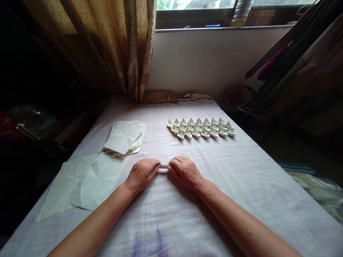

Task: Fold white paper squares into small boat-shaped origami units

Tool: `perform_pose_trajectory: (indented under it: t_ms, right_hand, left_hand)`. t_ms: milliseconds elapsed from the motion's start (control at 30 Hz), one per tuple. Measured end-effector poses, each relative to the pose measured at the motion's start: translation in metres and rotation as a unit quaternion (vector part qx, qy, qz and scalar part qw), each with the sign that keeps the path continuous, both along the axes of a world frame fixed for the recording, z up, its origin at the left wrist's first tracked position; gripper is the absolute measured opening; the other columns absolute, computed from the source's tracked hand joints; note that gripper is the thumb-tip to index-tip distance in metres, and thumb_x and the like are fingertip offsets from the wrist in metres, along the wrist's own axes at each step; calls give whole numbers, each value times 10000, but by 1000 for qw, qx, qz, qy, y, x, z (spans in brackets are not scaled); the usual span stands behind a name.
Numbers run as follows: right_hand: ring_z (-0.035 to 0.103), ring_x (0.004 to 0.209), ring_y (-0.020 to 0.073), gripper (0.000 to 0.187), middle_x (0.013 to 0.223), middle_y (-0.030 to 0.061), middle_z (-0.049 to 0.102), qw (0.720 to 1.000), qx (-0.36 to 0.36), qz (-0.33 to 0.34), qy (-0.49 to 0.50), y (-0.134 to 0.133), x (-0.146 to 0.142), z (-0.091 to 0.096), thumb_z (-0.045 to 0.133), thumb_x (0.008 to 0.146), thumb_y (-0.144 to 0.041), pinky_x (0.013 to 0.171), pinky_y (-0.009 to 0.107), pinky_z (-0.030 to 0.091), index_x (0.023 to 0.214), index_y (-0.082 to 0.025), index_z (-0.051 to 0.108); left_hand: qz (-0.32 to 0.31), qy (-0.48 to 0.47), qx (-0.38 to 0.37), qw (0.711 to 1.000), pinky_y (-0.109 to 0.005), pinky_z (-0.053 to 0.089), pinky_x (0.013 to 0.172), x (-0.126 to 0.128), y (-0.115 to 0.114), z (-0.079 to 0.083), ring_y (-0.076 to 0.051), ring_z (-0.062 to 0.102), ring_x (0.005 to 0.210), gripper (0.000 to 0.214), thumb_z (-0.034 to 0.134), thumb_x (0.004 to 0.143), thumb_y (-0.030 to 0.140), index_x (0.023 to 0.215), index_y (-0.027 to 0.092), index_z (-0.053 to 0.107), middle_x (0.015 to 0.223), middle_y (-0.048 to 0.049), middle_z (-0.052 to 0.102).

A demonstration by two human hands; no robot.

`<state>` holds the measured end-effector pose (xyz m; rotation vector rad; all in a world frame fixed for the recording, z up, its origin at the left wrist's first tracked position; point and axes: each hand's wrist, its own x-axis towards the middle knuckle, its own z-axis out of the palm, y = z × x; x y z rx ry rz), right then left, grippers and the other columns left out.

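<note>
A small folded piece of white paper (164, 166) is stretched between my two hands, just above the cloth-covered table. My left hand (143, 174) pinches its left end, and my right hand (185, 172) pinches the right one. Only a narrow strip shows between the fingers; the ends are hidden. Beyond my right hand stand rows of small folded paper boats (206, 129), set close together. Past my left hand lies a stack of creased paper squares (124, 137). Nearer my left forearm, creased sheets (99, 182) lie flat and overlap.
A pale cloth (227, 210) covers the table, with a purple stain near the front. A gold curtain (134, 46) hangs down to the back edge. On the windowsill stands a clear bottle (239, 16). Plastic bags (318, 189) lie beyond the right edge.
</note>
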<state>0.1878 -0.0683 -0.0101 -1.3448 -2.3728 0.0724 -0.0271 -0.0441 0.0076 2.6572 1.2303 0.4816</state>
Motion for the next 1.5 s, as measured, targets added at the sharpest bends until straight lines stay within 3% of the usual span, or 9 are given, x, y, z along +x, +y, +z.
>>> perform_pose_trajectory:
  t_ms: [100,233,400,567,667,767,867,1200,1500]
  right_hand:
    - [602,826,189,192,904,57,688,998,-42,-8,52,-3,-3,0,630,888,-346,759,289,417,990,-184,649]
    - [619,808,165,86,862,30,709,992,-92,-41,73,0,-10,1,618,878,-253,749,267,408,905,-211,688]
    - [608,801,181,130,827,40,692,987,-98,-101,80,9,-22,1,591,881,-246,727,284,391,847,-219,714]
    - [576,995,227,291,1079,85,655,980,-83,-147,109,12,-29,-6,634,845,-272,846,336,410,1131,-231,664]
    - [539,1130,268,342,1252,126,599,975,-67,-163,135,10,-29,-9,643,837,-279,926,402,411,1173,-218,638]
    - [472,1254,306,347,1345,162,544,974,-71,-182,116,8,-29,-9,638,845,-299,981,457,389,1179,-207,635]
    - [368,1356,333,384,1422,187,475,974,-81,-201,72,9,-32,-7,618,866,-343,1037,493,335,1220,-194,611]
    - [264,1425,369,472,1507,187,386,961,-117,-249,-5,17,-35,-4,539,926,-471,1099,555,210,1345,-252,549]
    - [302,1406,338,481,1503,173,399,962,-80,-260,-16,14,-24,-7,486,957,-426,1098,552,237,1395,-226,495]
  left_hand:
    - [19,-18,-46,999,-276,501,811,4,-6,2,-177,664,879,191,473,943,222,976,212,660,949,-36,725]
    - [38,-6,-115,993,-223,504,776,10,-9,8,-154,688,879,188,502,924,244,964,250,686,954,9,748]
    - [115,47,-143,982,-280,507,764,17,-4,13,-209,703,898,232,483,933,278,1076,260,664,979,-23,756]
    - [165,85,-110,976,-324,507,753,18,-6,11,-235,697,838,240,537,922,301,1136,215,606,907,-55,741]
    - [144,83,-56,985,-337,494,832,11,-10,3,-231,653,968,192,530,936,265,1086,217,638,1039,-76,708]
    - [22,40,98,994,-348,502,825,1,-12,-8,-223,637,1000,208,524,942,224,1070,254,685,1131,-63,703]
    - [-59,29,131,989,-377,492,879,-5,-14,-13,-225,628,1046,293,509,941,185,1195,218,650,1129,-63,720]
    - [-57,16,101,993,-456,388,1005,-8,-17,-14,-272,566,1160,335,506,931,227,1240,208,633,1230,-30,691]
    - [-55,0,102,993,-473,335,1048,-10,-17,-15,-275,548,1208,330,497,930,238,1225,232,643,1231,-32,692]
